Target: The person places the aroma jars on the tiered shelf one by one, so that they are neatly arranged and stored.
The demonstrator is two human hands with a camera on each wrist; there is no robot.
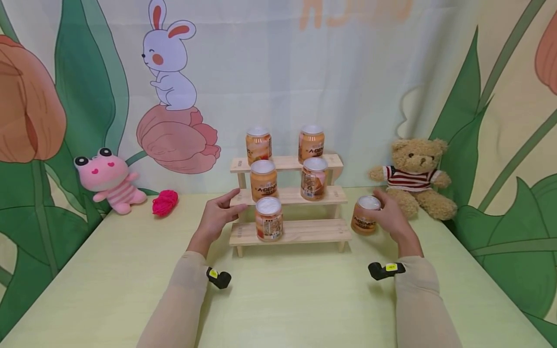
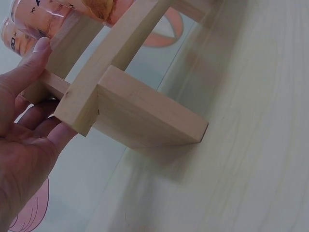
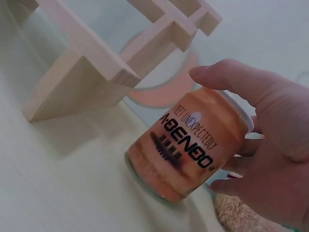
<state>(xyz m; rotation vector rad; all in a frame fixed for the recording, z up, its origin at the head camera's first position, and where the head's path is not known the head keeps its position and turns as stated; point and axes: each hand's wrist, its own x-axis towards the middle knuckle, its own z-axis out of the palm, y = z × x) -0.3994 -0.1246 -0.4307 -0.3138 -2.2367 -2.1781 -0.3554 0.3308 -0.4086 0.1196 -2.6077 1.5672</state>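
Note:
A three-tier wooden stand (image 1: 313, 233) stands at the middle of the table. My left hand (image 1: 214, 221) grips its left end at the middle tier, thumb above and fingers beneath in the left wrist view. My right hand (image 1: 393, 217) holds an orange can (image 1: 363, 223) with a silvery lid, beside the stand's right end. In the right wrist view this can (image 3: 188, 145) is tilted, close over the table, its printed label showing. Two similar cans stand on the top tier and two on the middle tier. One more can (image 1: 269, 221) sits on the left of the lowest tier.
A teddy bear (image 1: 415, 179) in a striped shirt sits behind my right hand. At the far left are a pink plush frog (image 1: 110, 179) and a ball of bright pink yarn (image 1: 165, 203). A printed curtain (image 1: 261, 72) hangs behind the table (image 1: 296, 299).

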